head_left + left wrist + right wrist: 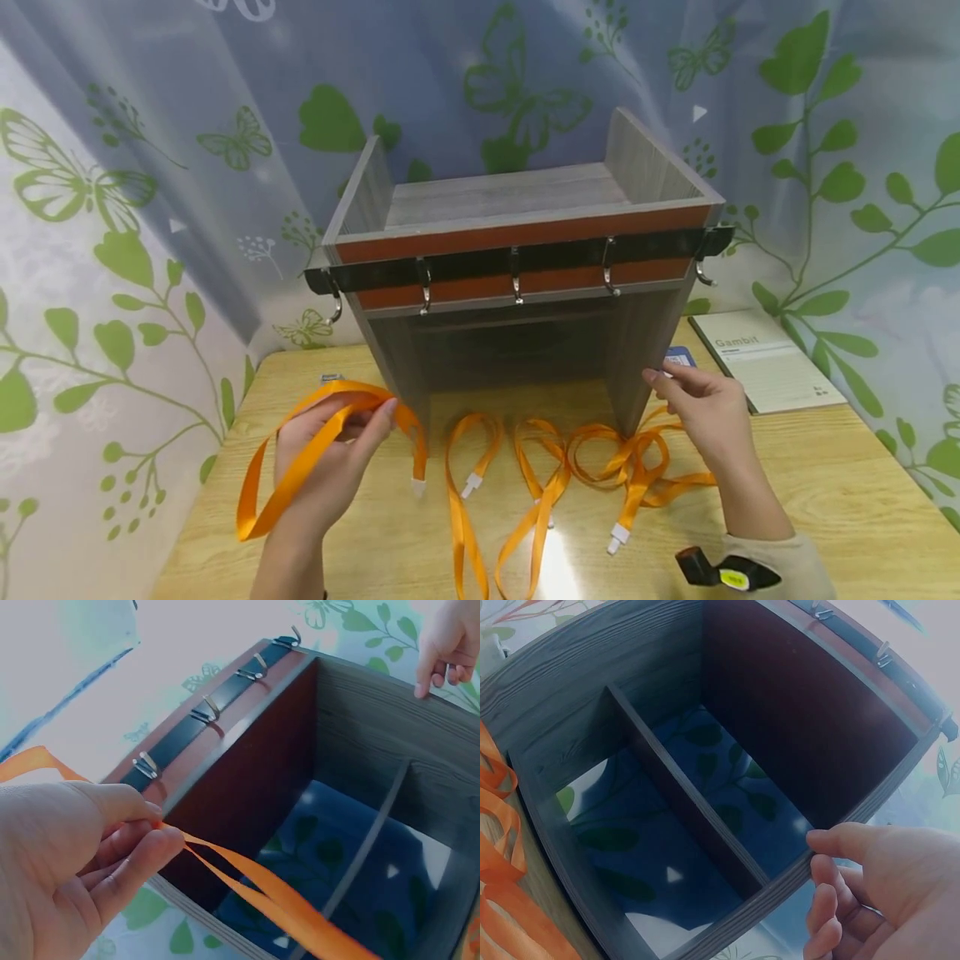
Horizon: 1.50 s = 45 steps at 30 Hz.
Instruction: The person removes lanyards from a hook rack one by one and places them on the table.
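My left hand [322, 475] pinches an orange lanyard [300, 469] between thumb and fingers. Its loop hangs over the wrist, and a white clip end dangles near the rack's left side. A grey wooden rack [648, 342] stands on the table, with a red-brown front board and a black rail [480, 265] bearing several metal hooks. In the right wrist view, my right hand [885, 892] holds the edge of the side panel, thumb on the inner side and curled fingers outside. Several more orange lanyards [461, 521] lie on the table before the rack.
A tangled pile of lanyards [637, 483] lies by the rack's right foot. Behind the right hand are a blue card [679, 356] and a notebook [765, 358]. A small grey item [331, 378] sits left of the rack. Patterned curtain [450, 83] hangs close behind.
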Available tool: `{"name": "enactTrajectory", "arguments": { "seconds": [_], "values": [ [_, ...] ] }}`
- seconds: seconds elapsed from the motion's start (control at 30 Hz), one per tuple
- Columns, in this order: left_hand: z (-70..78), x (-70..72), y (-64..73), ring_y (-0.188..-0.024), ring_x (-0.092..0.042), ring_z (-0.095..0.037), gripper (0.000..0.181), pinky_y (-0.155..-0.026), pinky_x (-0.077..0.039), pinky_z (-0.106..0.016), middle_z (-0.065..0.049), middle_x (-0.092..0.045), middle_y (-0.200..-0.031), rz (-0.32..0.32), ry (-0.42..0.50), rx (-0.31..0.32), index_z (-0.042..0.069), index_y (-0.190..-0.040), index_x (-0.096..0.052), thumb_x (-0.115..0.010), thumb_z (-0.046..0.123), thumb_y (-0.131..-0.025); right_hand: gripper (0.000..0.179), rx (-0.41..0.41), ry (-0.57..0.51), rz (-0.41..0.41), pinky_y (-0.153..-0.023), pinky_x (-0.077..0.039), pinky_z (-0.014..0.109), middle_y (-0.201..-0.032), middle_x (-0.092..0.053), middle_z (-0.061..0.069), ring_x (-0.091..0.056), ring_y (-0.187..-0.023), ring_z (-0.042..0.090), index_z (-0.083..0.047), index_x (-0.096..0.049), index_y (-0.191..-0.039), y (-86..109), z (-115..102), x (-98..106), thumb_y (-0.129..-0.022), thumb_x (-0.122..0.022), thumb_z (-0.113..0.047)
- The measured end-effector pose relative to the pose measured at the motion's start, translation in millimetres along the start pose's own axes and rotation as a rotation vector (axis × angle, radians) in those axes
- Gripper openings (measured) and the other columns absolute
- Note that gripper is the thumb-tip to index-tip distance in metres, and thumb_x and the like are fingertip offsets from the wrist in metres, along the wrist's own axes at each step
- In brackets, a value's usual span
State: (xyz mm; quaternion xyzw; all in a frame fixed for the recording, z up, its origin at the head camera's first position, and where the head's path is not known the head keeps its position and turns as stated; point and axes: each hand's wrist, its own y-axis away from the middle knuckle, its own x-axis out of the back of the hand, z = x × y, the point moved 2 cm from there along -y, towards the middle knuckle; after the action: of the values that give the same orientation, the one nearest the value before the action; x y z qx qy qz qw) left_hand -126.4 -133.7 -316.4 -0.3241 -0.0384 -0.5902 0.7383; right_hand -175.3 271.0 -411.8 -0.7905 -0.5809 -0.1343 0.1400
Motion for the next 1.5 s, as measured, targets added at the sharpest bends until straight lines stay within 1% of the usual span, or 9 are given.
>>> {"name": "enactTrajectory", "arguments": {
  "seconds": [0.13, 0.23, 0.37, 0.5, 0.6, 0.73, 0.8, 1.13, 1.5],
  "values": [
    [-24.1, -13.7, 4.0, -0.066, -0.062, -0.007, 0.011, -0.061, -0.056, -0.020, 0.003, -0.071, -0.077, -0.106, 0.038, 0.046, 0.017, -0.077, -0.074, -0.079, 0.018, -0.087, 0.052, 0.006, 0.001, 0.004, -0.060, -0.054, 0.022, -0.079, -0.068, -0.023, -0.061, -0.074, 0.010, -0.006, -0.069, -0.127, -0.3, -0.7, 0.6, -0.091, -0.072, -0.043],
    [-45.1, -24.8, 10.7, -0.064, -0.063, -0.008, 0.010, -0.059, -0.055, -0.022, 0.000, -0.070, -0.073, -0.193, 0.070, 0.137, 0.015, -0.078, -0.074, -0.079, 0.016, -0.087, 0.053, 0.003, 0.002, 0.001, -0.060, -0.054, 0.022, -0.079, -0.068, -0.022, -0.060, -0.074, 0.011, -0.005, -0.068, -0.127, 0.1, -0.4, -0.1, -0.091, -0.072, -0.043],
    [-62.8, -33.7, 19.2, -0.063, -0.059, -0.013, 0.018, -0.057, -0.050, -0.024, -0.001, -0.067, -0.073, -0.322, 0.039, 0.355, 0.014, -0.083, -0.071, -0.075, 0.030, -0.090, 0.054, 0.008, 0.002, 0.000, -0.060, -0.054, 0.023, -0.079, -0.068, -0.021, -0.060, -0.074, 0.011, -0.005, -0.068, -0.128, 0.4, 0.9, -1.1, -0.091, -0.071, -0.044],
    [-67.9, -34.9, 23.8, -0.069, -0.055, -0.014, 0.031, -0.058, -0.044, -0.026, 0.000, -0.065, -0.080, -0.361, -0.060, 0.513, 0.014, -0.087, -0.066, -0.074, 0.044, -0.088, 0.053, 0.014, -0.006, 0.004, -0.060, -0.054, 0.022, -0.079, -0.069, -0.021, -0.061, -0.075, 0.013, -0.004, -0.068, -0.127, 0.3, 0.1, -0.6, -0.091, -0.072, -0.043],
    [-72.4, -35.7, 23.7, -0.068, -0.057, -0.013, 0.026, -0.057, -0.046, -0.024, 0.000, -0.066, -0.078, -0.334, -0.077, 0.468, 0.012, -0.084, -0.069, -0.077, 0.036, -0.087, 0.052, 0.014, -0.007, 0.006, -0.060, -0.054, 0.022, -0.080, -0.069, -0.020, -0.061, -0.075, 0.013, -0.005, -0.068, -0.127, 0.5, -0.9, 0.0, -0.091, -0.072, -0.042],
    [-81.1, -38.5, 23.8, -0.060, -0.056, -0.010, 0.020, -0.051, -0.046, -0.022, 0.000, -0.064, -0.067, -0.324, -0.053, 0.351, 0.010, -0.072, -0.070, -0.078, 0.020, -0.086, 0.052, 0.013, -0.001, 0.006, -0.060, -0.054, 0.022, -0.080, -0.069, -0.021, -0.061, -0.075, 0.011, -0.006, -0.068, -0.127, 0.4, -0.4, 0.4, -0.092, -0.071, -0.043],
    [-85.5, -40.0, 25.2, -0.058, -0.055, -0.009, 0.021, -0.050, -0.046, -0.021, 0.000, -0.063, -0.064, -0.322, -0.043, 0.333, 0.010, -0.068, -0.068, -0.078, 0.016, -0.086, 0.051, 0.011, 0.001, 0.005, -0.060, -0.054, 0.022, -0.080, -0.069, -0.021, -0.061, -0.075, 0.011, -0.006, -0.068, -0.127, 0.3, -0.1, 0.5, -0.092, -0.071, -0.042],
    [-106.6, -48.3, 35.0, -0.057, -0.054, -0.008, 0.021, -0.050, -0.045, -0.020, 0.002, -0.063, -0.063, -0.339, -0.088, 0.326, 0.010, -0.067, -0.067, -0.078, 0.014, -0.085, 0.051, -0.001, 0.003, -0.009, -0.062, -0.054, 0.021, -0.081, -0.067, -0.024, -0.060, -0.076, 0.006, -0.008, -0.067, -0.130, 0.5, -1.0, 1.1, -0.093, -0.070, -0.042],
    [-129.3, -57.1, 54.7, -0.055, -0.051, -0.007, 0.022, -0.050, -0.044, -0.019, 0.003, -0.061, -0.063, -0.425, -0.115, 0.377, 0.009, -0.068, -0.064, -0.078, 0.014, -0.084, 0.050, -0.001, 0.006, -0.009, -0.061, -0.054, 0.021, -0.081, -0.067, -0.025, -0.060, -0.076, 0.003, -0.008, -0.067, -0.130, -0.1, 1.4, 1.2, -0.093, -0.070, -0.042]
  ]
}}
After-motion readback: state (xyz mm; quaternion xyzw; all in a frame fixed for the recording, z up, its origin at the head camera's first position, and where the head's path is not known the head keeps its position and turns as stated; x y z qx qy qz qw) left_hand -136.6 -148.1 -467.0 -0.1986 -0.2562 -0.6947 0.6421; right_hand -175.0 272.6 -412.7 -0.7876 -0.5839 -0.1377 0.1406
